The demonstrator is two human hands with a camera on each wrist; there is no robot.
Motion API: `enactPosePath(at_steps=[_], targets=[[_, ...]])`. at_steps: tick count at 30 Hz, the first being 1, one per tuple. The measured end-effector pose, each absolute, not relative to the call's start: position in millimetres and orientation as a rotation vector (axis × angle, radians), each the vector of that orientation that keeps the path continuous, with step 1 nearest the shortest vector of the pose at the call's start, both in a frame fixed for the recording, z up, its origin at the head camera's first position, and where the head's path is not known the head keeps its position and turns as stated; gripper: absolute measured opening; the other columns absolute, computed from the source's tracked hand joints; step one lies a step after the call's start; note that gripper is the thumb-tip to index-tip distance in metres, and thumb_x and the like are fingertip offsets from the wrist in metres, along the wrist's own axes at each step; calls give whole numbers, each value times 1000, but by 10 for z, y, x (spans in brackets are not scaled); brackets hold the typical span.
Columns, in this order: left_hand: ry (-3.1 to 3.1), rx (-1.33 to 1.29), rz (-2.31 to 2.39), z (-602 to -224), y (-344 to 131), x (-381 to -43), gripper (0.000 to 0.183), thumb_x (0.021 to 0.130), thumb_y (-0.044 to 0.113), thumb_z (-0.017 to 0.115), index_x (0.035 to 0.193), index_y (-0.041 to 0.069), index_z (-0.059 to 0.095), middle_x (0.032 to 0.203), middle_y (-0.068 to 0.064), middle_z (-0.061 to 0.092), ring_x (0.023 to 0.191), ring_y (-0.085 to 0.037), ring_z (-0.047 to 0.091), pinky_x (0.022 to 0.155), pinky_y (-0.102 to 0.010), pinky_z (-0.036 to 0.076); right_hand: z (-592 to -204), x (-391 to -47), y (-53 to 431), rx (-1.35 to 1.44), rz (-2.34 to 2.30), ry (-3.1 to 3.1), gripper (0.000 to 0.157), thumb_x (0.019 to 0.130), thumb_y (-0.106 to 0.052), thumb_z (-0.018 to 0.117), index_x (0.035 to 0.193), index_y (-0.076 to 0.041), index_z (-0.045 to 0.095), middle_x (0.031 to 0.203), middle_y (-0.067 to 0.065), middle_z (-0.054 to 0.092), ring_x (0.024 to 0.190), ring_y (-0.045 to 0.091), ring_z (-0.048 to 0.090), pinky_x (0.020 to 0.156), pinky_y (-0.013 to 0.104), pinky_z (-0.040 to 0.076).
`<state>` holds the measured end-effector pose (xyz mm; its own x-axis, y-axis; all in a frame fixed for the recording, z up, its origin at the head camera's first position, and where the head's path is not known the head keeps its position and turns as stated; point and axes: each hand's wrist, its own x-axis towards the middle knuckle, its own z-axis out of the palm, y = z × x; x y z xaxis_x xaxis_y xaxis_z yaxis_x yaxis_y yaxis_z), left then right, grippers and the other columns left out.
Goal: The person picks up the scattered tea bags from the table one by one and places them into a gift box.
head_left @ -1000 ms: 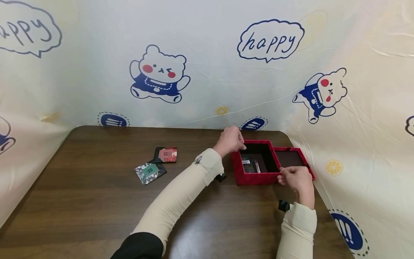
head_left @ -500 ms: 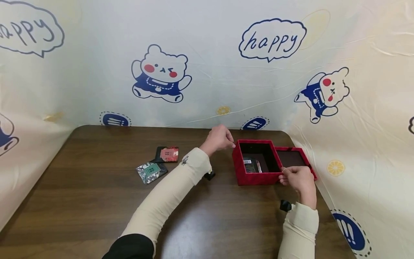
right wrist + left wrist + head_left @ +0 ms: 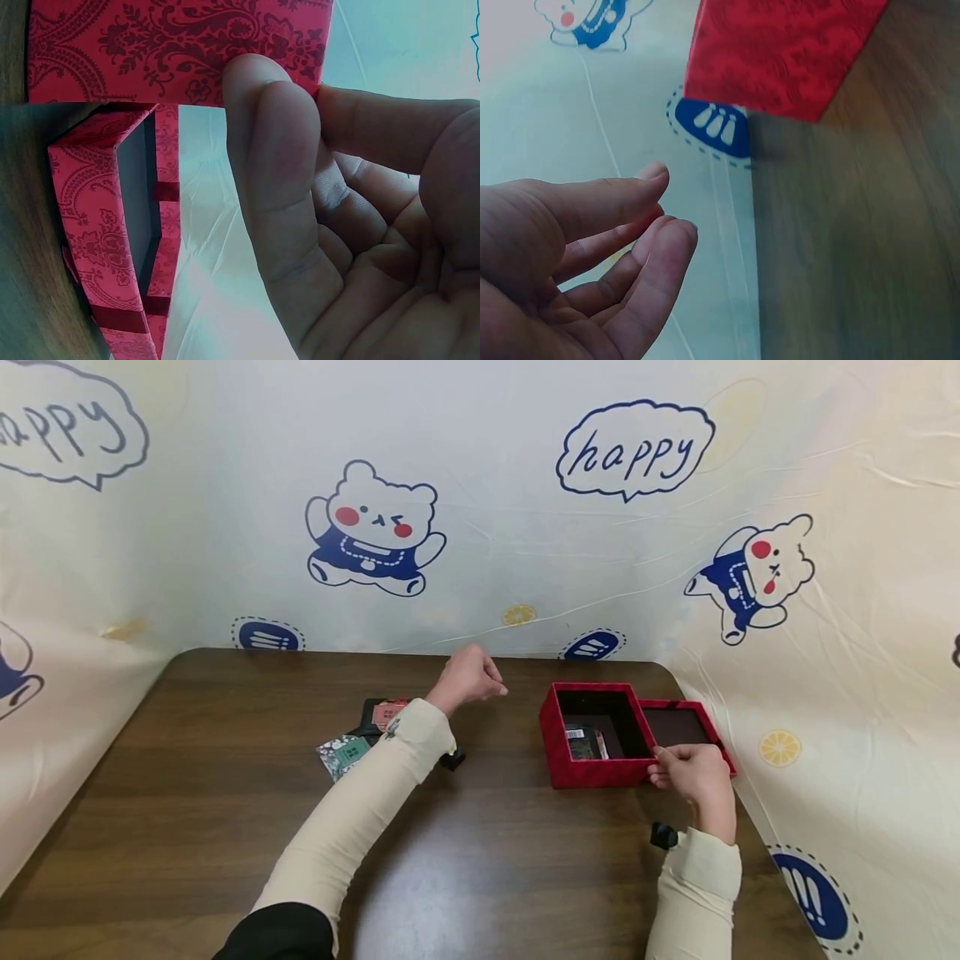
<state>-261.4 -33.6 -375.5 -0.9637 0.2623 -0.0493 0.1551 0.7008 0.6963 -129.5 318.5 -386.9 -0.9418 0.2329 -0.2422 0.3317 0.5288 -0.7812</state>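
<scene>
A red patterned box (image 3: 600, 774) with a dark inside stands on the right of the table, open at the top. In it lies a small dark packet with a white label (image 3: 585, 742). My right hand (image 3: 693, 774) pinches the box's front right corner between thumb and fingertips, as the right wrist view also shows. Beside the box, on its right, lies the red lid (image 3: 94, 217), its hollow showing. Left of the box, in the air, my left hand (image 3: 471, 677) holds nothing; in the left wrist view its fingers (image 3: 664, 277) are loosely bent, apart from the thumb.
Two small packets lie together to the left: one red and black (image 3: 388, 714), one grey patterned with a green label (image 3: 342, 753); my left sleeve (image 3: 375, 810) partly covers them. The brown table (image 3: 187, 827) meets a printed curtain (image 3: 480, 510) behind and at the right.
My left hand has left the box's back left corner and moved left, its sleeve now overlapping the packets. My right hand stays at the box's front right corner.
</scene>
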Motion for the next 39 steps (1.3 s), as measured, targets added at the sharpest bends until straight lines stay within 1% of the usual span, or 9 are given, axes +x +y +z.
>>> enactPosePath(at_steps=[4,9,16,21,27,31,34,36,39], targets=[[2757,290,1124,-3782,-503,-2645,13,81,20,87,79,10,79,67,0,69,62,-17,63,61,-33,51,-3852,-1289,3182,502,-1380,2652,33,101,-19,64,111,11,69,79,13,73,68,22,73,68,33,59],[2770,234,1111,-3809,-698,-2689,14,81,20,86,82,8,79,73,-1,71,68,-19,62,62,-33,51,-3835,-1285,3186,506,-1371,2644,34,101,-20,63,113,12,68,81,14,73,66,20,72,69,33,59],[2709,128,1170,-3937,-981,-2694,14,83,17,84,81,5,79,75,-5,71,71,-22,62,62,-33,49,-3836,-1281,3187,514,-1373,2633,34,102,-19,62,116,11,67,82,14,73,67,19,72,70,33,59],[2691,26,1206,-4034,-1196,-2685,14,85,16,83,84,4,78,82,-9,72,77,-26,65,67,-36,53,-3851,-1280,3187,510,-1370,2632,34,101,-20,63,114,11,68,81,13,73,66,17,71,69,32,59],[2698,-56,1186,-4099,-1422,-2683,19,87,21,81,89,3,79,84,-11,71,79,-26,63,71,-37,51,-3862,-1279,3181,514,-1357,2643,34,102,-21,63,114,11,68,81,12,73,69,20,73,70,33,59],[2691,-119,1199,-4175,-1581,-2677,20,87,21,81,89,2,79,85,-11,72,79,-27,64,71,-39,53,-3861,-1281,3172,518,-1358,2642,35,101,-21,63,114,10,68,81,12,74,70,21,73,70,33,59],[2700,-153,1193,-4217,-1690,-2666,20,87,21,81,90,2,80,86,-13,74,79,-28,68,74,-41,54,-3853,-1283,3175,522,-1353,2636,35,102,-22,63,115,10,68,81,12,73,68,19,72,71,34,59],[2714,-172,1186,-4235,-1752,-2654,20,87,20,81,91,1,79,86,-14,74,79,-28,70,78,-43,54,-3855,-1283,3175,522,-1355,2629,34,102,-21,63,115,10,68,81,12,73,67,18,72,72,34,59],[2740,-193,1162,-4246,-1836,-2649,21,87,21,81,92,0,79,84,-15,74,77,-28,70,81,-44,53,-3856,-1283,3173,510,-1368,2628,34,102,-20,62,114,11,68,81,12,73,66,17,72,71,34,59]])
